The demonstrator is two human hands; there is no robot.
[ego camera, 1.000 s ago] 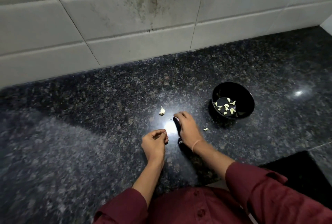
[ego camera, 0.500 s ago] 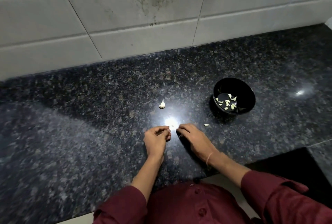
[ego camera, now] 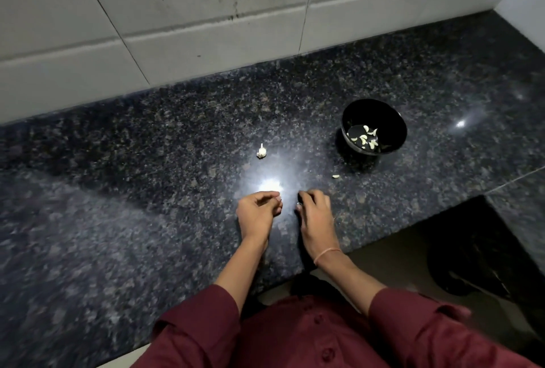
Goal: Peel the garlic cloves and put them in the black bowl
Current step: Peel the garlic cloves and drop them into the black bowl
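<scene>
Pulled back from the bowl side, the right hand (ego camera: 315, 214) now sits just beside the left hand (ego camera: 256, 214) on the bench (ego camera: 147, 190). The left fingers (ego camera: 265, 195) are curled in with the tips together. A tiny pale speck shows there, but I cannot tell if it is garlic or a nail. The right fingers (ego camera: 317, 195) are curled too, tips down on the bench, and what is under them is hidden. Past the right fingers stands the round, shiny black bowl (ego camera: 395, 120) with pale, curved peeled cloves (ego camera: 365, 139) inside. One loose clove (ego camera: 335, 176) lies between those fingers and the bowl. Past the left fingers sits a small papery garlic piece (ego camera: 261, 152). The bench is dark speckled stone with a bright glare.
</scene>
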